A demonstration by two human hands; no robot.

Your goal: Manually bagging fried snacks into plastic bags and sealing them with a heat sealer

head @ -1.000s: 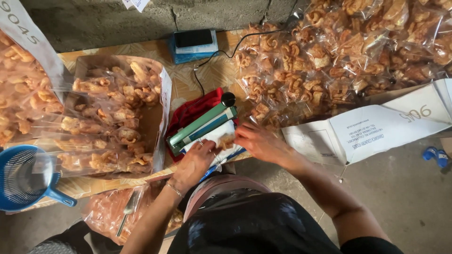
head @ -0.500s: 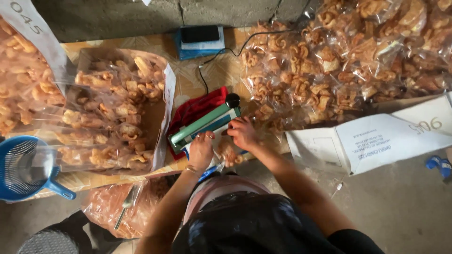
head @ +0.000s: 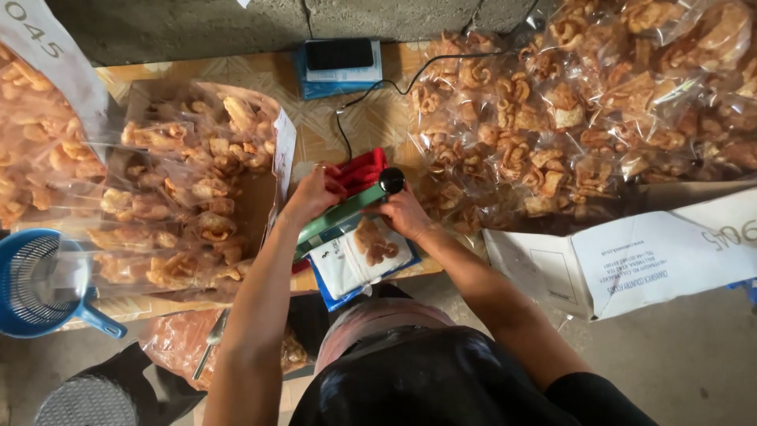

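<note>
Two hands closed a bag sealer on a small snack bag at the front edge of the worktop.

The left hand (head: 314, 196) lay curled over the far end of the green sealer arm (head: 339, 218), pressing it down, while the right hand (head: 404, 211) gripped the arm just below its black knob (head: 391, 180), apparently to clamp the bag's mouth flat. The small bag of fried snacks (head: 364, 251) hung out from under the arm toward the person, its open end caught in the sealer. A red cloth (head: 359, 170) lay beneath the sealer. Filled bags (head: 552, 110) were heaped at the right, more bags in a box (head: 189, 189) at the left, and a blue strainer (head: 35, 284) sat at the front left corner.
</note>
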